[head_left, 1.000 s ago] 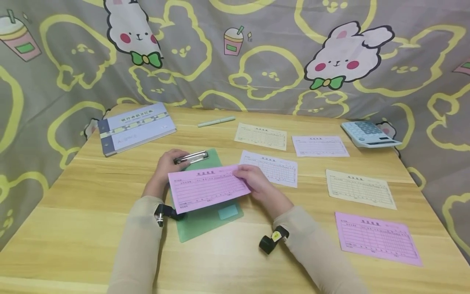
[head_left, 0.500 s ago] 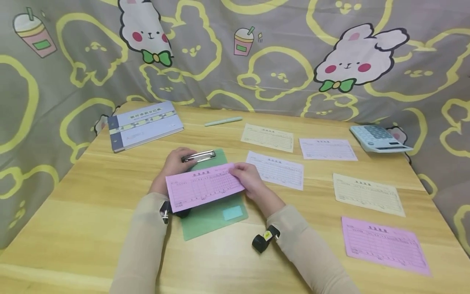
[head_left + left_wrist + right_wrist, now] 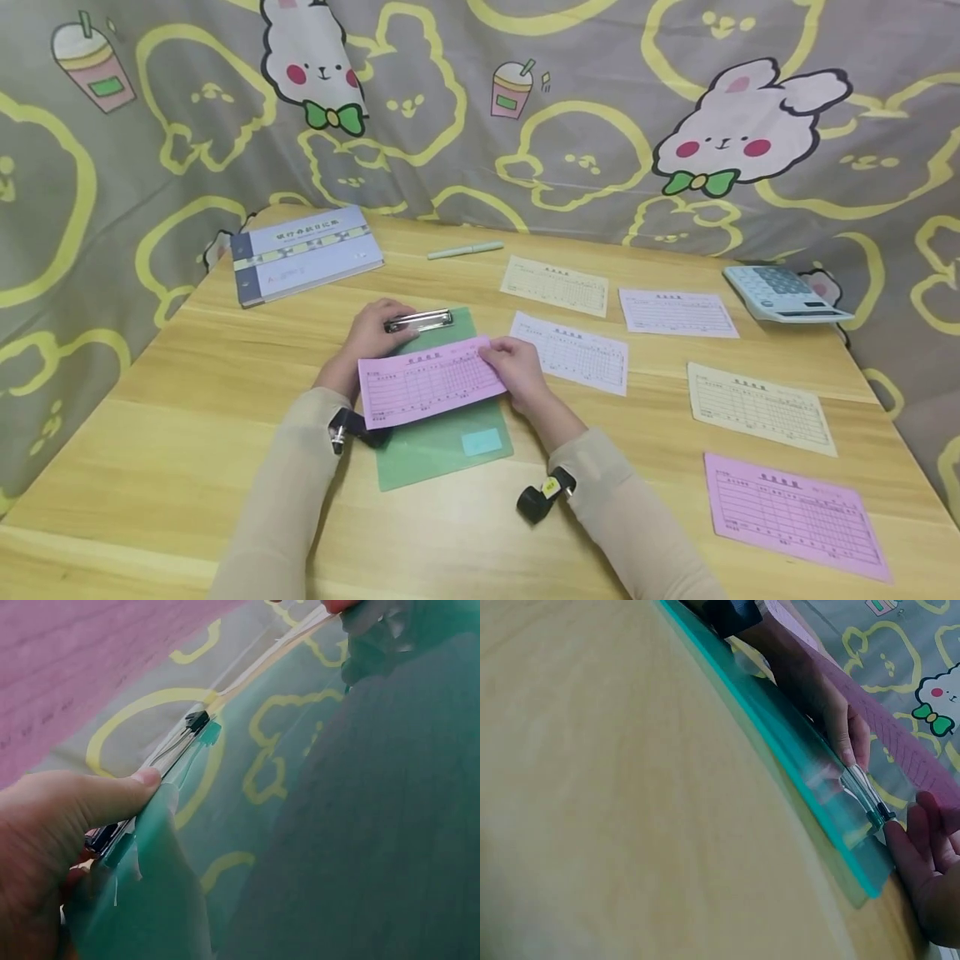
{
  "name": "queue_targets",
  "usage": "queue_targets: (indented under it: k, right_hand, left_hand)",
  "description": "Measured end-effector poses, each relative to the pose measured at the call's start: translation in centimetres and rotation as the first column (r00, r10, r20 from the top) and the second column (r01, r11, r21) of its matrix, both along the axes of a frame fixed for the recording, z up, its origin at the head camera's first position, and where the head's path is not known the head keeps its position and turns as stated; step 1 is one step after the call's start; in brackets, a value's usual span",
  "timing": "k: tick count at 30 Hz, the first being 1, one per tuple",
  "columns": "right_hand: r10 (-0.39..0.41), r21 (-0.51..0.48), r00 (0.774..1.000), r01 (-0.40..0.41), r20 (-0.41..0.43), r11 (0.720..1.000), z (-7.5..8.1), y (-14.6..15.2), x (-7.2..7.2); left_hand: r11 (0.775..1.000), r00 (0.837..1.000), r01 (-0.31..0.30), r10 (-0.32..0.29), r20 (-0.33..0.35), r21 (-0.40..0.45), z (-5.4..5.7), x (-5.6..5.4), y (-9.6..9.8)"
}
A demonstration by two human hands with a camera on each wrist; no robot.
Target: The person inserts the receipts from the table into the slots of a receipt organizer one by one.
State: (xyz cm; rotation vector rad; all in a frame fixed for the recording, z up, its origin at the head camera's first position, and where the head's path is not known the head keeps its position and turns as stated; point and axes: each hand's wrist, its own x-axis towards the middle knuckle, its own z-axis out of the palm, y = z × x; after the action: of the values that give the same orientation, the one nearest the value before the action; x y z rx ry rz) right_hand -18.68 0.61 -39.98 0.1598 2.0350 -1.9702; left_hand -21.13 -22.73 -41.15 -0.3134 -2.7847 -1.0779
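A green clipboard (image 3: 427, 462) lies on the table with its metal clip (image 3: 426, 320) at the far end. My left hand (image 3: 367, 337) grips that end at the clip; in the left wrist view the thumb of the left hand (image 3: 67, 817) presses on the clip. Between thumb and fingers, my right hand (image 3: 519, 373) pinches the right end of a pink printed slip (image 3: 431, 383). The slip is held tilted over the middle of the board, covering part of it. In the right wrist view, fingers of the right hand (image 3: 930, 862) are close by the clip's corner.
White slips (image 3: 573, 354) (image 3: 675, 312), cream slips (image 3: 555, 285) (image 3: 761, 408) and another pink slip (image 3: 798, 517) lie to the right. A calculator (image 3: 783, 293) stands at the back right, a pen (image 3: 465, 250) at the back, an account book (image 3: 307, 254) at the back left. A patterned curtain (image 3: 420, 150) hangs behind.
The head view has swung slightly left, so everything sits further right in it. The pink slip shifts a little over the clipboard; both hands keep their holds.
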Motion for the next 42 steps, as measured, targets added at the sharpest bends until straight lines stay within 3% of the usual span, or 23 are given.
queue_targets:
  k: [6, 11, 20, 27, 33, 39, 42]
  right_hand:
    - [0.008, -0.005, 1.000, -0.008, -0.003, 1.000, 0.2, 0.1, 0.0]
    - [0.007, -0.001, 1.000, -0.007, 0.005, 1.000, 0.1, 0.1, 0.1]
    - [0.006, -0.019, 1.000, -0.006, -0.015, 1.000, 0.0, -0.1, 0.1]
    - [0.011, 0.033, 0.999, -0.010, -0.031, 0.999, -0.2, -0.2, 0.1]
    - [0.024, 0.117, 0.997, -0.016, -0.069, 0.993, -0.1, -0.5, -0.3]
    - [0.002, 0.241, 0.996, 0.021, -0.094, 0.970, 0.1, -1.1, -1.2]
    - [-0.017, 0.279, 0.994, 0.047, -0.107, 0.959, 0.2, -1.4, -1.7]
  left_hand:
    - [1.000, 0.999, -0.005, 0.004, -0.052, -0.014, -0.1, -0.2, 0.1]
    - [0.997, 0.991, 0.025, -0.034, -0.128, -0.073, -0.3, -0.2, 0.1]
    - [0.981, 0.961, 0.070, -0.114, -0.251, -0.179, 0.1, 0.3, 0.5]
    - [0.965, 0.938, 0.064, -0.145, -0.314, -0.254, 0.0, 0.2, 0.6]
    - [0.979, 0.949, 0.059, -0.116, -0.295, -0.195, 0.0, -0.1, 0.6]
    - [0.985, 0.975, 0.056, -0.090, -0.205, -0.166, 0.4, -0.3, 0.4]
    - [0.984, 0.978, 0.080, -0.109, -0.178, -0.162, 0.8, -0.5, 0.3]
